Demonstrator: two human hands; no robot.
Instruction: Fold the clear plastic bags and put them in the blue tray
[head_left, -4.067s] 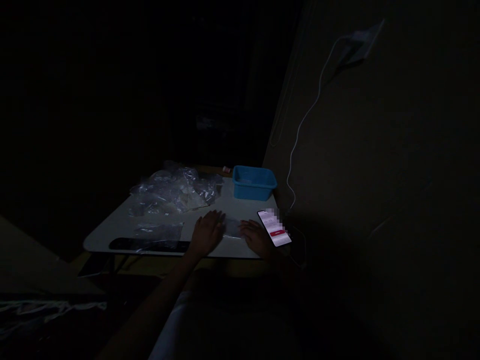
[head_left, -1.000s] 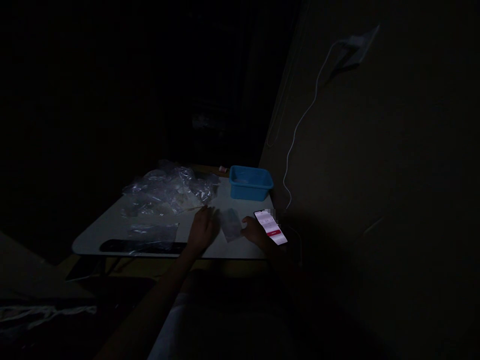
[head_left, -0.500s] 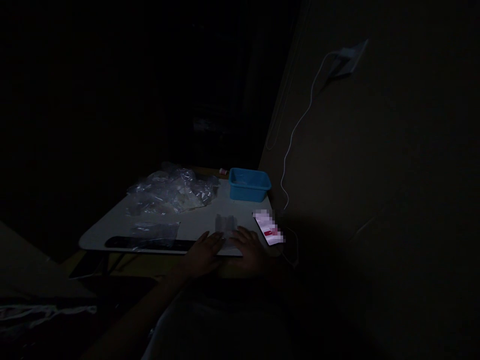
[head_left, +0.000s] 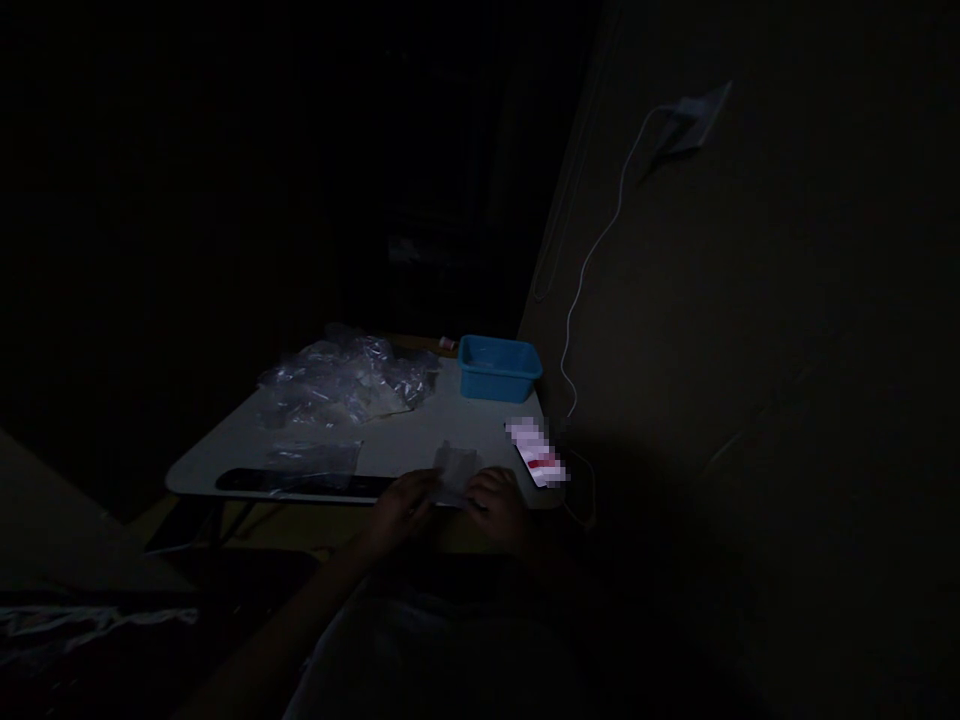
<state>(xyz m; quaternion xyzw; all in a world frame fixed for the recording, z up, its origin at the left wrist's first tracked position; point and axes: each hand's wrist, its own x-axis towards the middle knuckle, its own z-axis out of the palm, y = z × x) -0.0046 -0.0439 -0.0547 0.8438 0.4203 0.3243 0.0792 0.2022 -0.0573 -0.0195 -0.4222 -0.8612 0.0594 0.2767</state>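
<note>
In the dim head view, a small pale translucent plastic bag [head_left: 455, 472] lies at the front edge of the white table [head_left: 405, 440]. My left hand [head_left: 403, 508] grips its left side with curled fingers. On the other side my right hand [head_left: 496, 507] has its fingers bent around the bag's near right corner. Further left, a flat clear plastic bag [head_left: 315, 462] rests partly over a dark strip along the table edge. Behind it spreads a crumpled heap of clear plastic bags [head_left: 345, 380].
A blue plastic basin [head_left: 499, 370] stands at the back right of the table. A lit phone [head_left: 536, 452] lies near the right edge. A white cable [head_left: 581, 280] hangs from a wall socket [head_left: 697, 115]. A small pinkish-white object [head_left: 447, 343] sits behind the table.
My fingers, flatter and spread over the bag before, are now curled at its sides. The bag has shifted slightly toward me.
</note>
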